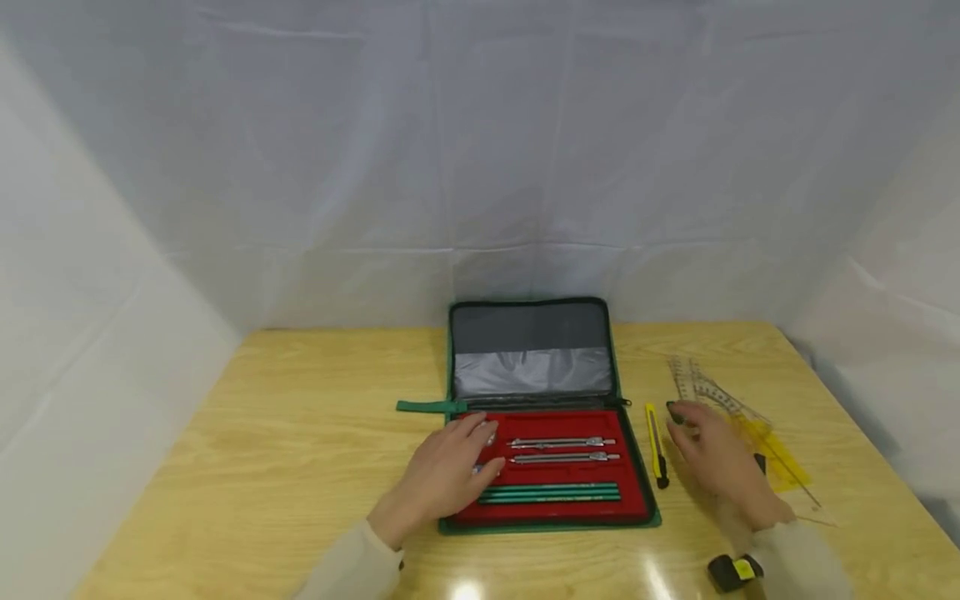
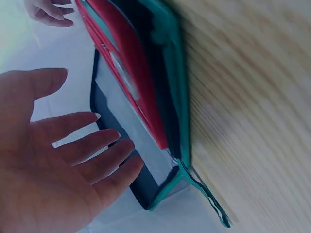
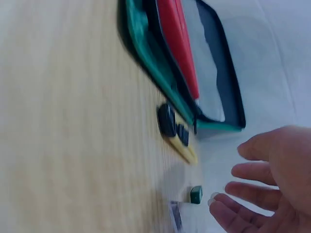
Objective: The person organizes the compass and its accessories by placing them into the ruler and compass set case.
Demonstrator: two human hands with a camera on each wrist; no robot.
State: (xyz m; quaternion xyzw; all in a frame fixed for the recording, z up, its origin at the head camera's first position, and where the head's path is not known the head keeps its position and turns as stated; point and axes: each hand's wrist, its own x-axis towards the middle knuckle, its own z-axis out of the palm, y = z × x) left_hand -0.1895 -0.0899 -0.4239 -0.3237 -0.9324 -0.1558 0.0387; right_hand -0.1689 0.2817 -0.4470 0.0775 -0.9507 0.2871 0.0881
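Observation:
A green zip case (image 1: 551, 527) lies unfolded on the wooden table, its grey-lined lid standing up at the back. Its red insert (image 1: 558, 475) holds two silver drawing instruments (image 1: 564, 457) and several green pencils (image 1: 551, 497). My left hand (image 1: 441, 467) hovers over the insert's left end with fingers spread, partly hiding small shiny pieces there; the left wrist view shows its palm holding nothing. Right of the case, my right hand (image 1: 716, 454) is loosely bent beside a small dark green block (image 3: 196, 194), fingertips apart from it in the right wrist view.
A yellow utility knife (image 1: 656, 446) lies between the case and my right hand. Clear rulers (image 1: 720, 396) and a yellow set square (image 1: 783, 462) lie beyond and beneath that hand. A black-and-yellow tape measure (image 1: 726, 573) sits by the right sleeve. A green strap (image 1: 423, 407) sticks out left.

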